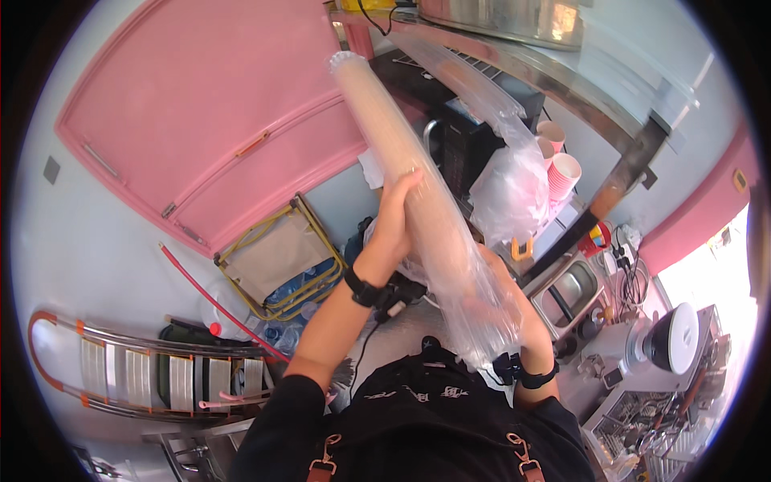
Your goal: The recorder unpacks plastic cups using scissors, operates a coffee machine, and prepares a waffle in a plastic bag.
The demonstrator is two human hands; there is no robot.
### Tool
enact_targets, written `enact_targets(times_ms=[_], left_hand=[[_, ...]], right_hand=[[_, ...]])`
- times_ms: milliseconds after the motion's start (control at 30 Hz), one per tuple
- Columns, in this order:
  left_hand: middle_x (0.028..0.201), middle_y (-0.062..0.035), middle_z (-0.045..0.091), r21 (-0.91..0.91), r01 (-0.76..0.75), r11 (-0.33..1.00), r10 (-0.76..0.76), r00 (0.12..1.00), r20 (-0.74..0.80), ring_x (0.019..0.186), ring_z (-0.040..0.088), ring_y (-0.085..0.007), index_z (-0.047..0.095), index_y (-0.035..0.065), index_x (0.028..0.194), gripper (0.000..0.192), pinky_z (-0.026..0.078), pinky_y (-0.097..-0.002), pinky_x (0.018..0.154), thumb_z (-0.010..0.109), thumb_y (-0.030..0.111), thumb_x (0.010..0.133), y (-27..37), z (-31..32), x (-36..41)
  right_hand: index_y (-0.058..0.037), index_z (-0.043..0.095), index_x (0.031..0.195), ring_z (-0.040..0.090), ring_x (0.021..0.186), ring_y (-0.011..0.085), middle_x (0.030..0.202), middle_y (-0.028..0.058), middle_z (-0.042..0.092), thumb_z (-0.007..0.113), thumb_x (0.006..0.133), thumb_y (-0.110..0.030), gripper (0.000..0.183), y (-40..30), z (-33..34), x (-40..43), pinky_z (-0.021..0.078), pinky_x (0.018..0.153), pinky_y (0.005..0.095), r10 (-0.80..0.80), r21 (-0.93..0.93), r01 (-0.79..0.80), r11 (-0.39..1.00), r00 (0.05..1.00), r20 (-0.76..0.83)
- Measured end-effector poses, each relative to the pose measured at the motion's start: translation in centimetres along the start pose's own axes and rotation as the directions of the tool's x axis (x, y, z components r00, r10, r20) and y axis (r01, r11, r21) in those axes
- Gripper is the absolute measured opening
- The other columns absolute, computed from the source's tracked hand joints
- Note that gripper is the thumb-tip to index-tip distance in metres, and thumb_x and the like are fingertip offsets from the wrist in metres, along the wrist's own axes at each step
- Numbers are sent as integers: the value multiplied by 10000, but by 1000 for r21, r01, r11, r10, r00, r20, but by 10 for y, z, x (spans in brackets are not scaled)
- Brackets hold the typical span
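Observation:
A long stack of pale, nested round pieces, perhaps cups or cones, fills a clear plastic sleeve (385, 135) that slants across the middle of the view. My left hand (400, 208) grips its middle from the left side, the thumb lying over the plastic. Lower down, my right hand (497, 289) holds the sleeve near its loose, crumpled end, partly hidden behind the film. Just right of the sleeve, a crumpled clear plastic bag (512, 187) hangs or rests beside stacked pink paper cups (563, 175).
A steel shelf (542, 72) carries a large metal pot (506, 18). A pink door (229, 90), a folded chair (277, 259) and a ladder (150, 373) are at the left. On the right are a small steel sink (569, 295), cables and a grinder-like machine (638, 349).

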State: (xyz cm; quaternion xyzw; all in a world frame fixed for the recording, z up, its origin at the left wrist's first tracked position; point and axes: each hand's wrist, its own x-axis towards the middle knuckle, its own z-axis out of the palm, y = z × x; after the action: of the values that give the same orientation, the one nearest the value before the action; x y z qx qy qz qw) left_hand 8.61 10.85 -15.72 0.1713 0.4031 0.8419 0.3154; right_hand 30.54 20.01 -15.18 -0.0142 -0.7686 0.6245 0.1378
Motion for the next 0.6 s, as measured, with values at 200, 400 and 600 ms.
enact_targets(times_ms=[200, 400, 600], left_hand=[[921, -103, 646, 23, 24, 999, -22, 998, -53, 815, 622, -217, 594, 29, 1018, 393, 513, -335, 739, 588, 378, 837, 38, 16, 94], [975, -79, 619, 36, -161, 986, 159, 986, 41, 865, 601, -186, 554, 49, 1065, 363, 485, -334, 768, 546, 346, 856, 63, 33, 155], [1029, -92, 638, 176, -157, 972, 145, 987, 75, 964, 603, -221, 583, 25, 1052, 394, 454, -322, 874, 555, 351, 832, 59, -5, 241]], right_hand=[[13, 307, 1421, 449, 1213, 173, 1325, 123, 484, 683, 851, -131, 698, 2, -19, 41, 334, 1035, 314, 60, 56, -53, 997, 989, -138], [-15, 434, 1365, 474, 1209, 182, 1324, 116, 503, 620, 878, -94, 527, -3, -22, 98, 351, 1027, 310, -133, -174, 58, 983, 882, -451], [-36, 504, 1307, 539, 1078, 165, 1195, 82, 596, 609, 842, -7, 478, -10, -27, 147, 434, 910, 278, -303, -344, 110, 933, 758, -578]])
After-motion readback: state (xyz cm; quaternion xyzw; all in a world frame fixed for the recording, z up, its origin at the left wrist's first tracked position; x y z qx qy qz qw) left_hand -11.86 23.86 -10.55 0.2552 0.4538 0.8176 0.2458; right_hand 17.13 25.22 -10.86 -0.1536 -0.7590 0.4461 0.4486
